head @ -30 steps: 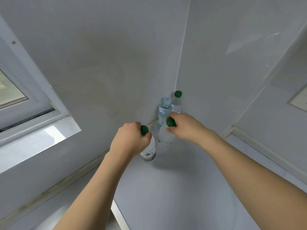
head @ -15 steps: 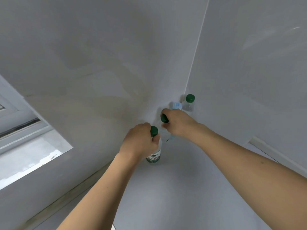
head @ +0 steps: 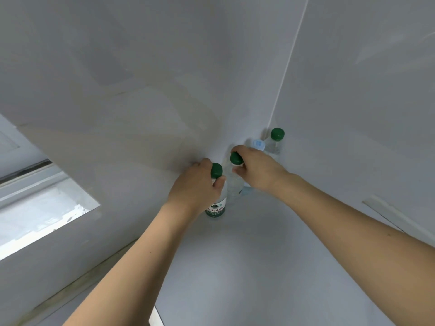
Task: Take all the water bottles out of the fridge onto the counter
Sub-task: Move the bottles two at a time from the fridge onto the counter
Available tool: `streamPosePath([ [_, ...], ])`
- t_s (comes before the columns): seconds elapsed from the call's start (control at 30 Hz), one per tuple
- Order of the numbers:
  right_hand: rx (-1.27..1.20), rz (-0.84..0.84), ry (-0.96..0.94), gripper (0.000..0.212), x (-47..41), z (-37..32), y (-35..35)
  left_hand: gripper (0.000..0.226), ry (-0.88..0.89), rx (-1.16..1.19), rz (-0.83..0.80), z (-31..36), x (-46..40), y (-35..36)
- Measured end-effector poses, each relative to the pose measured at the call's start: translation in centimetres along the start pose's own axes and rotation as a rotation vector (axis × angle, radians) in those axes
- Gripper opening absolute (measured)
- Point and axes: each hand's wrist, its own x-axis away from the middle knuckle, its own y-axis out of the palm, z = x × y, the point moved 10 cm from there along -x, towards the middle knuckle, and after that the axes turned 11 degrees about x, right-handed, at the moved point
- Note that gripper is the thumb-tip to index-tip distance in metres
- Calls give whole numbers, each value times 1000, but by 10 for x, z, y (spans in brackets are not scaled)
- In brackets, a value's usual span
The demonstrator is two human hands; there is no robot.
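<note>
Head view, left to right: left hand (head: 196,187) grips a green-capped labelled bottle (head: 216,203) on the bench (head: 259,267); right hand (head: 257,171) pinches another bottle's neck (head: 235,182); two bottles (head: 274,143) already stand in the corner. Fridge unseen, so the remainder is unknown.

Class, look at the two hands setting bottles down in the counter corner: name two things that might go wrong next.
1. The right hand pinches its green-capped bottle only at the neck, hard against the blue-capped bottle; letting go clumsily might topple both.
2. The left hand holds the labelled bottle close beside it; the crowded corner leaves little room, so the rear bottle could be knocked.
</note>
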Motion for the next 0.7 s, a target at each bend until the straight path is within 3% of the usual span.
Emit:
streamPosePath([
  [0.13, -95, 19, 56, 58, 18, 5, -2, 37, -54, 14, -15, -1, 2, -2],
  [0.27, -181, 112, 100, 63, 51, 11, -19, 44, -94, -43, 47, 11, 14, -15],
  [0.37, -181, 183, 132, 64, 81, 20, -31, 50, 74, -152, 202, 43, 30, -28],
  [0.47, -160, 234, 159, 63, 113, 31, -43, 47, 323, -169, 247, 82, 45, -24],
  [0.7, -78, 290, 291, 62, 196, 88, -61, 46, 496, -173, 77, 154, 63, 36],
])
